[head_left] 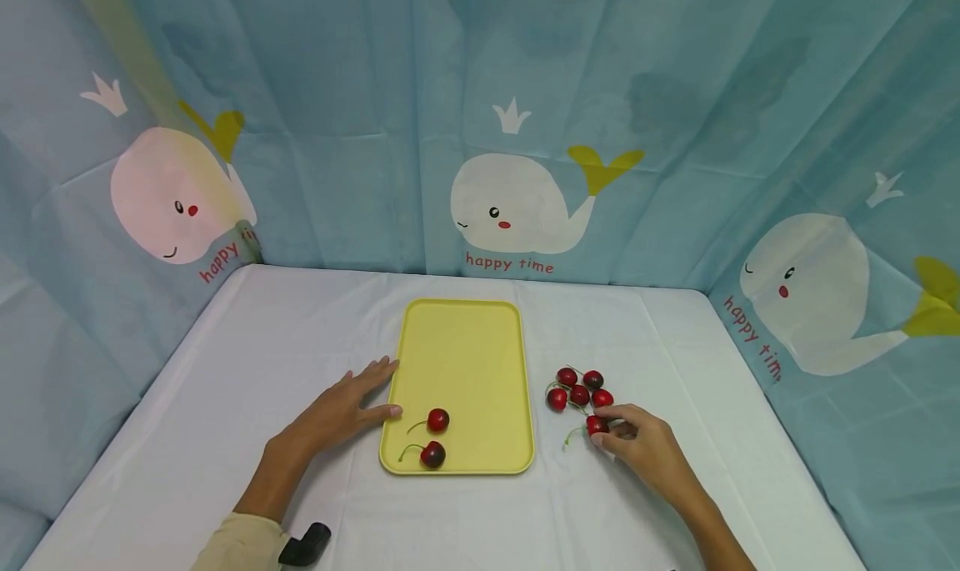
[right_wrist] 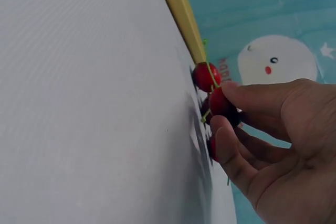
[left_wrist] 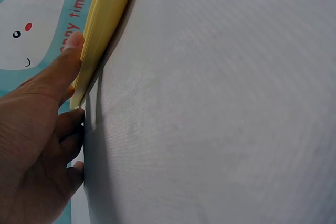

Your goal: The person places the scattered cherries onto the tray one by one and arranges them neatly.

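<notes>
Nearest the camera, a beige sleeve (head_left: 242,544) and a black object (head_left: 306,545) sit below the left hand (head_left: 339,410), whose spread fingers touch the left edge of the yellow tray (head_left: 465,354). Two cherries (head_left: 432,454) lie near its lower left corner. Right of it, the right hand (head_left: 647,452) pinches one stemmed cherry (head_left: 595,425) beside five more cherries (head_left: 580,395) on the white-covered counter (head_left: 600,513).

My left hand (head_left: 341,411) extended, thumb spread; my right hand (head_left: 643,448) pinching, fingers curled; both forearms (head_left: 264,486) angled inward.
</notes>
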